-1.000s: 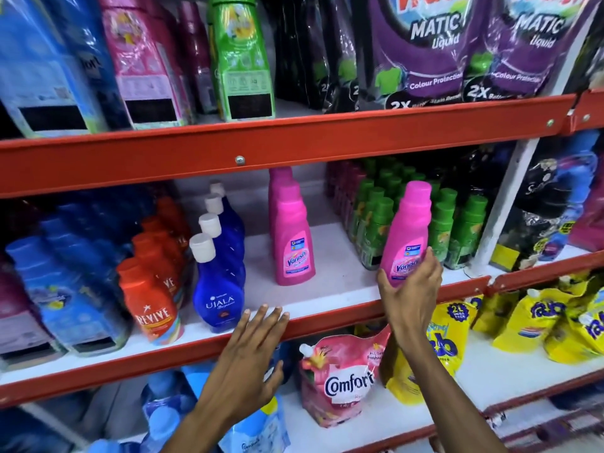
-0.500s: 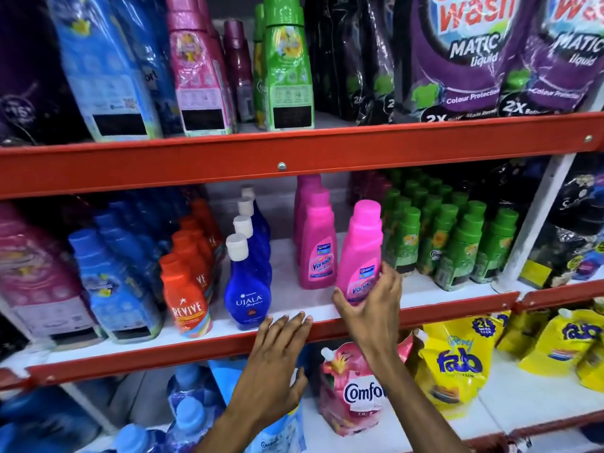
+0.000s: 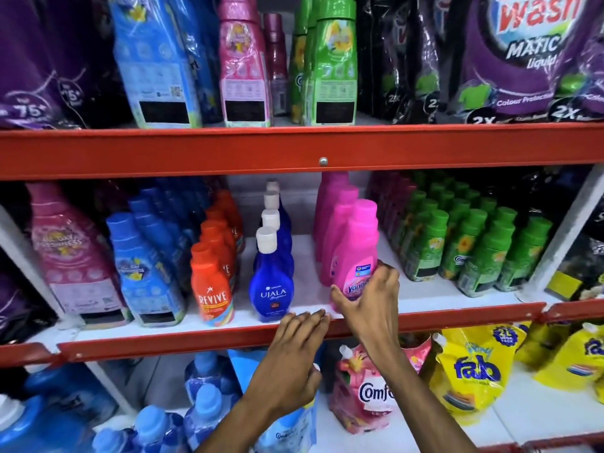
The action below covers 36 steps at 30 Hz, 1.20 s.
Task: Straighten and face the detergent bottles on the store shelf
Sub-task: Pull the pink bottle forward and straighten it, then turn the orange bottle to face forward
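A pink Vanish bottle [image 3: 356, 250] stands upright at the front of the middle shelf, ahead of two more pink bottles [image 3: 333, 210]. My right hand [image 3: 369, 305] wraps around its lower body, fingers over the label. My left hand [image 3: 294, 351] rests flat with fingertips on the red shelf lip [image 3: 163, 341], just below a blue Ujala bottle [image 3: 271, 282]. The left hand holds nothing. Orange Revive bottles [image 3: 212, 282] line up to the left of the Ujala row.
Green bottles [image 3: 474, 246] fill the shelf right of the pink ones; blue and pink softener bottles [image 3: 143, 266] stand at the left. Purple pouches and tall bottles crowd the top shelf. Comfort [image 3: 369, 387] and yellow Fab pouches [image 3: 474, 367] sit below.
My right hand has carried the pink Vanish bottle leftward from beside the green bottles to the front of the pink row. My left hand stayed at the shelf lip.
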Tool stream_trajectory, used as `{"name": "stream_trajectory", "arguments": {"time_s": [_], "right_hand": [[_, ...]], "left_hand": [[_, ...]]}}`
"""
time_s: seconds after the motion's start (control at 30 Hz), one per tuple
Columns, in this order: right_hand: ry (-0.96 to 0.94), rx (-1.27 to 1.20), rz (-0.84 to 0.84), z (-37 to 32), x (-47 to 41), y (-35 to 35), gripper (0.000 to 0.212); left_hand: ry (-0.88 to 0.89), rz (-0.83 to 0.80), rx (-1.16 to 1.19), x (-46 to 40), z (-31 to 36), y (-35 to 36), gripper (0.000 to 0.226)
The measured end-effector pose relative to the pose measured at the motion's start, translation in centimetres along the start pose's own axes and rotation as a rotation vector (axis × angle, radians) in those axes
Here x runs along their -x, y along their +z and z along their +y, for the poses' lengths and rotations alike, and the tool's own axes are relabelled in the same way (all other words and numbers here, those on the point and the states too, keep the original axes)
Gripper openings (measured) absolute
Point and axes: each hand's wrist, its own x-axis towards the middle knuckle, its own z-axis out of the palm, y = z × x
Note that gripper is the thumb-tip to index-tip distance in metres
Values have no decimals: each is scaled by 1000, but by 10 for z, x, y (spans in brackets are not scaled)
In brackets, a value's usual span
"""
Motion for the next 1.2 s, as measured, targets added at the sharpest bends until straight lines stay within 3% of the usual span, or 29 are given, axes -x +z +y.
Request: {"name": "stream_trajectory", "arguments": {"time_s": [0.13,0.23,0.47,0.6,0.77,0.87,1.0,1.2], "right_hand": [[5,14,40,1,4,-2,95],[-23,30,165,-5,12,-7,106],[-403,-168,408,-55,43,4,62],[-532,-427,192,-87,68,22,31],[-350,-478,-197,-113,89,61,36],[-235,-415,-331,-117,91,80,45],[-200,-359,-394,-120,91,91,36],[-172,-344,-425,-118,87,106,36]], "left_hand": [[21,6,38,2,-7,-5,82],[53,74,54,9,-18,-15,75],[131,318,38,27,-44,-44,44],[34,567,73,50,-66,-56,18],[-370,788,288,63,-84,-69,17],[-559,744,402,65,-94,-72,32],[-631,612,429,65,-108,-71,56],[-611,580,458,58,-116,-71,45]]}}
